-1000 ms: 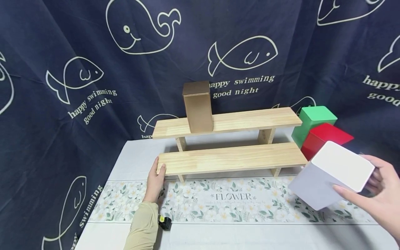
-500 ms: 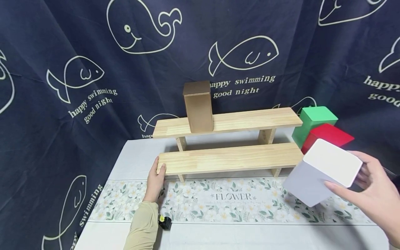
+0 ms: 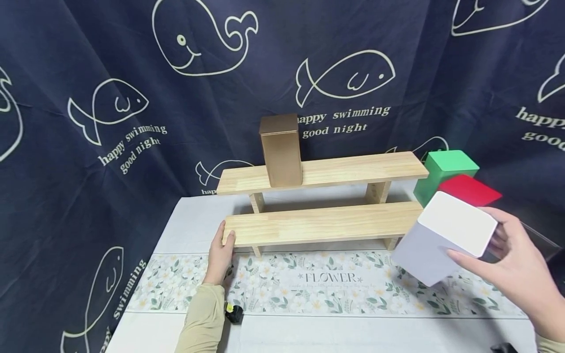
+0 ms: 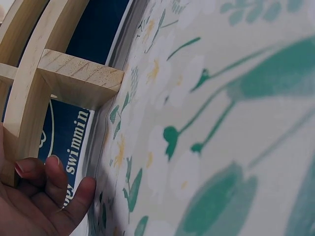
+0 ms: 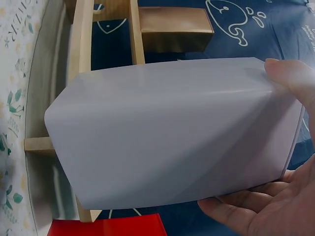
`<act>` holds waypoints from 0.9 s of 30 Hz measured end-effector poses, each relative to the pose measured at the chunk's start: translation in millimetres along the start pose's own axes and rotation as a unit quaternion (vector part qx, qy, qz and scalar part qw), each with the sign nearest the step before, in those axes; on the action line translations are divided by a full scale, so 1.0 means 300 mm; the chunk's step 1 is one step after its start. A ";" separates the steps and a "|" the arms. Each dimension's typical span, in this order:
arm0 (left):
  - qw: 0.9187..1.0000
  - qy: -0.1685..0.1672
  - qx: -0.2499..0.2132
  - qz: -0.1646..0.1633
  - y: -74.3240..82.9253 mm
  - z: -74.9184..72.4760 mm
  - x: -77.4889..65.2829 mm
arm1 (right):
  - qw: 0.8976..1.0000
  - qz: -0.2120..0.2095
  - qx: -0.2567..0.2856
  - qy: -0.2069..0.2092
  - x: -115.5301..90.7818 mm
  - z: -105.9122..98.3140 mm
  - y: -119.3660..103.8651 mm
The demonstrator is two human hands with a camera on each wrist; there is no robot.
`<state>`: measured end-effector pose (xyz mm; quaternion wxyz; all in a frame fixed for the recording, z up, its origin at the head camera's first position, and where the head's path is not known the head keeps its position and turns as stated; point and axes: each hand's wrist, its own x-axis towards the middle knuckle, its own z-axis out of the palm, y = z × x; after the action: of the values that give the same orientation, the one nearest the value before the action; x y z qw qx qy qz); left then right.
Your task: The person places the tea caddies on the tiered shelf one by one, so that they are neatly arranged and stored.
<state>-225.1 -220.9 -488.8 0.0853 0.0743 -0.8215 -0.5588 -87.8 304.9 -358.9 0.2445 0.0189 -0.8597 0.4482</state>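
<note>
My right hand (image 3: 514, 260) grips a white box (image 3: 434, 250) near its top end, thumb on one side and fingers on the other. The box is tilted and held above the floral cloth, just off the right end of a two-step wooden shelf (image 3: 326, 223). In the right wrist view, the long side of the white box (image 5: 167, 132) covers much of the shelf. My left hand (image 3: 219, 257) holds the left end of the lower step, thumb at its front edge. Curled fingers (image 4: 54, 174) show below the plank in the left wrist view.
A bronze box (image 3: 282, 157) stands upright on the upper step, left of its middle. Right of the shelf are a green box (image 3: 450, 164) and a red box (image 3: 471, 189), partly hidden. The floral runner (image 3: 331, 294) lies in front, and a dark blue curtain (image 3: 212, 113) hangs behind.
My right hand has carried the white box left and slightly up, toward the right end of the lower step. My left hand stays on the shelf's left end.
</note>
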 end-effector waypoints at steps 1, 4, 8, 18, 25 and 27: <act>1.000 0.000 -0.001 0.001 0.000 0.001 0.001 | 1.000 0.002 0.002 -0.001 0.001 0.001 -0.002; 1.000 -0.003 -0.006 0.005 0.000 0.002 0.002 | 1.000 0.003 0.002 -0.004 0.004 0.008 -0.006; 1.000 -0.005 -0.010 0.006 -0.002 0.002 0.003 | 1.000 -0.002 0.001 -0.009 0.009 0.015 -0.011; 1.000 0.002 -0.004 0.006 -0.006 0.003 0.005 | 1.000 -0.006 -0.005 -0.013 0.018 0.022 -0.013; 1.000 -0.003 -0.009 0.014 -0.006 0.003 0.005 | 1.000 -0.001 -0.012 -0.014 0.018 0.020 -0.009; 1.000 -0.001 -0.009 0.013 -0.005 0.003 0.004 | 1.000 0.000 -0.014 -0.015 0.018 0.020 -0.009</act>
<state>-226.5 -220.8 -490.4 0.0921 0.0620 -0.8173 -0.5654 -94.3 299.7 -357.5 0.2322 0.0221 -0.8693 0.4358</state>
